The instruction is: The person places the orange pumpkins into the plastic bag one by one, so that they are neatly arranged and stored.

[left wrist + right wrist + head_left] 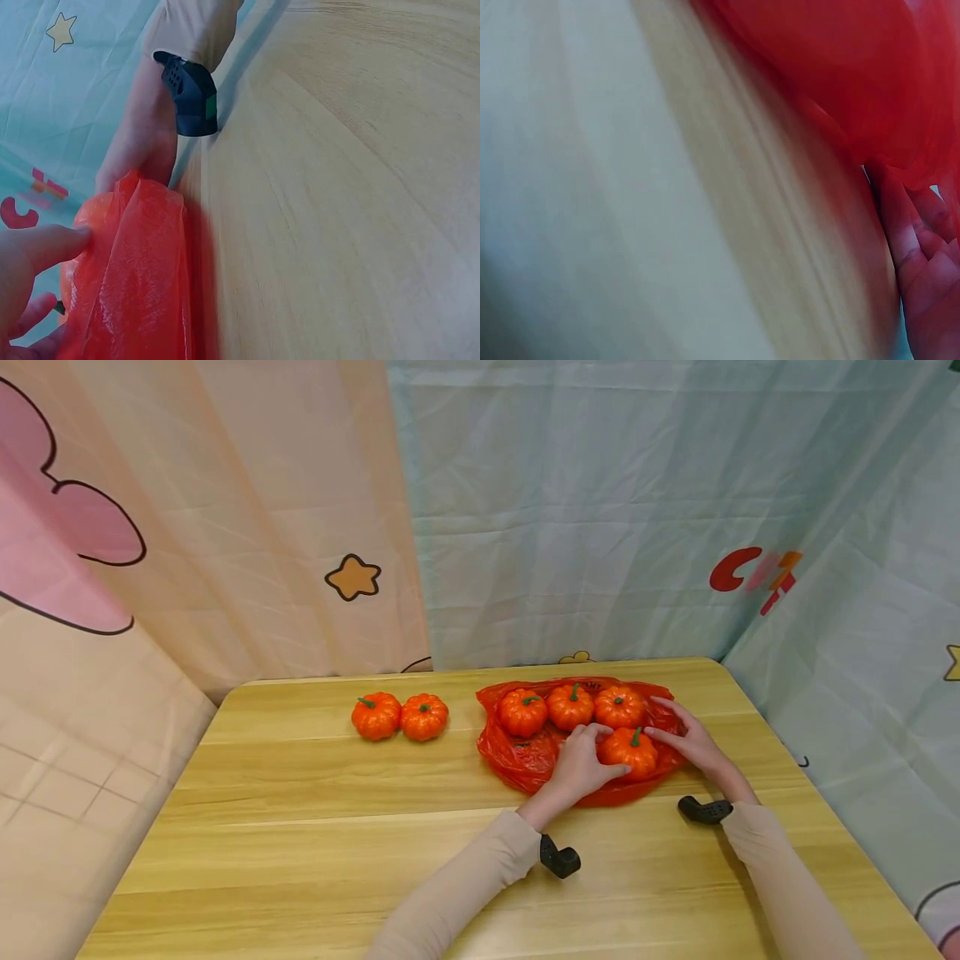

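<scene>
In the head view, several small orange toy pumpkins with green stems lie on a spread red plastic bag [540, 756]. My left hand [579, 764] grips the front right pumpkin [626, 753], thumb on its near side and fingers on its far left side. My right hand [693, 742] is at the bag's right side, thumb and index finger spread apart, the thumb tip close by that pumpkin's stem. A row of pumpkins [570, 707] sits behind it on the bag. In the left wrist view, red film [142, 277] covers much of the gripped pumpkin.
Two more pumpkins, one on the left [377, 716] and one beside it [424, 717], stand on the wooden table [315, 827] left of the bag. Printed curtains [570, 527] hang behind and beside the table. Black wrist devices [558, 857] stick out below both sleeves.
</scene>
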Demonstrator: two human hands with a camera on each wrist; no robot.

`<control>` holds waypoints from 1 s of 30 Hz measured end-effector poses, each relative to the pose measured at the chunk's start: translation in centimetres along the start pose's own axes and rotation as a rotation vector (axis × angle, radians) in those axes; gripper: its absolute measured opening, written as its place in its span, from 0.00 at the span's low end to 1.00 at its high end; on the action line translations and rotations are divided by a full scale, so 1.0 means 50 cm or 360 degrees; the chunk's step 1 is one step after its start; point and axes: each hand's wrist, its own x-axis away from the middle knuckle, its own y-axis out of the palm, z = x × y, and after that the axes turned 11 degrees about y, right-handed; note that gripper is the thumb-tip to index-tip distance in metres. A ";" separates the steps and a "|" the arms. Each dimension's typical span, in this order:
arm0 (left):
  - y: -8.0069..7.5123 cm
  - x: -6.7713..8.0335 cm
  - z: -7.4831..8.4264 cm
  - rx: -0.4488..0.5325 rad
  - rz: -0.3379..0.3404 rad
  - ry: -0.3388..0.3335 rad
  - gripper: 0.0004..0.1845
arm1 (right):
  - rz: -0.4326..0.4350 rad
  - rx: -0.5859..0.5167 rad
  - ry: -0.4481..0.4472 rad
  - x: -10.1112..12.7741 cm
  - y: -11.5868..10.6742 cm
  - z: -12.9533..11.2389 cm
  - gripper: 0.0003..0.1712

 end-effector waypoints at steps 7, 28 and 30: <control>-0.001 0.000 -0.001 0.0038 -0.0004 0.0027 0.29 | -0.0004 -0.0020 0.0011 -0.004 0.000 0.001 0.37; -0.039 0.018 0.010 0.0040 -0.0121 0.0170 0.27 | -0.0019 -0.0019 0.0016 -0.002 -0.002 0.004 0.37; -0.048 0.022 0.009 0.0025 -0.0100 0.0204 0.27 | -0.0018 -0.0022 0.0016 -0.003 -0.003 0.004 0.37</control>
